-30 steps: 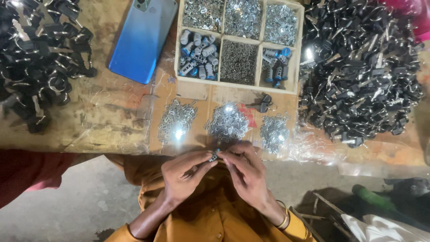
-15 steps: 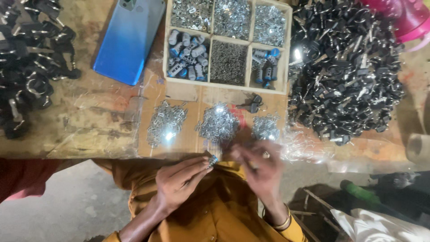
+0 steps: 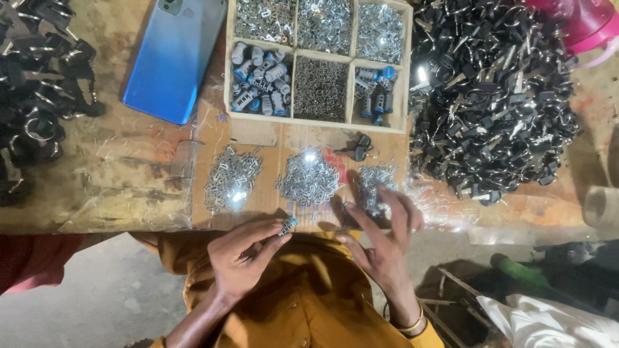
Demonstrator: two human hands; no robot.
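Observation:
My left hand [image 3: 244, 256] pinches a small grey lock cylinder [image 3: 287, 225] with a blue tip at the table's front edge. Fingers spread, my right hand [image 3: 385, 240] reaches over the rightmost of three small heaps of shiny metal bits [image 3: 374, 185] and touches it. The middle heap [image 3: 309, 177] and the left heap [image 3: 231, 177] lie on the same brown cardboard sheet [image 3: 271, 138]. Behind them stands a wooden divided tray [image 3: 316, 58] with cylinders, pins and small metal parts.
A blue phone [image 3: 175, 58] lies left of the tray. A big pile of black keys [image 3: 490, 96] fills the right, another dark pile [image 3: 35, 96] the far left. A pink container [image 3: 577, 22] is at the top right, a roll [image 3: 603, 206] at the right edge.
My hands were together at the cylinder a second ago. The right hand has left it and moved forward and right onto the rightmost heap; the left still holds the cylinder.

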